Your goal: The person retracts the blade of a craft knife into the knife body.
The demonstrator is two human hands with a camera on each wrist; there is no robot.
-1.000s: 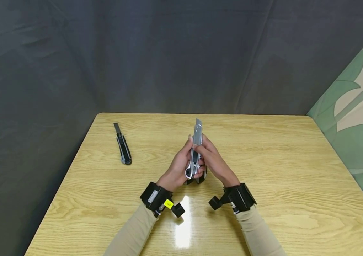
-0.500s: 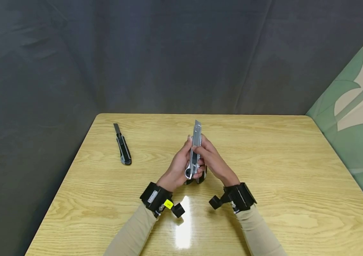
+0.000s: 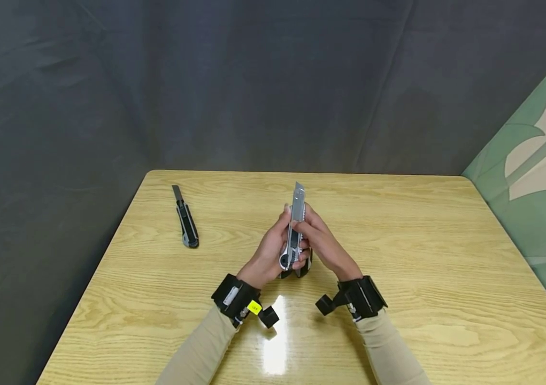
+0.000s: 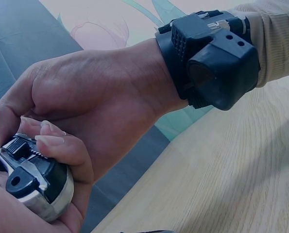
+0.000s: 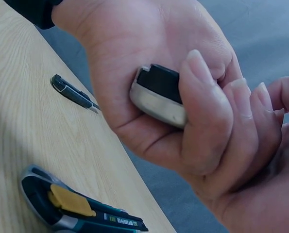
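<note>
In the head view, my left hand (image 3: 267,254) grips a silver and black utility knife (image 3: 293,250) over the table, its fingers curled round the handle. The blade (image 3: 298,200) sticks out and points away from me. From the other side my right hand (image 3: 327,245) pinches the front of the knife, thumb on top of it. Seen from the right wrist, the rounded butt of the knife (image 5: 156,104) shows in the left palm. The left wrist view shows the knife's black end (image 4: 25,182) with a ridged part near the fingertips.
A second utility knife (image 3: 187,222) lies at the table's left, blade out. Under my hands, partly hidden, are the ends of more knives (image 3: 305,266); one with a yellow slider (image 5: 71,200) shows in the right wrist view. A dark curtain (image 3: 273,85) hangs behind the table.
The exposed blade tip sits slightly lower than a second ago. Both hands keep their hold, and the knife on the left lies still.
</note>
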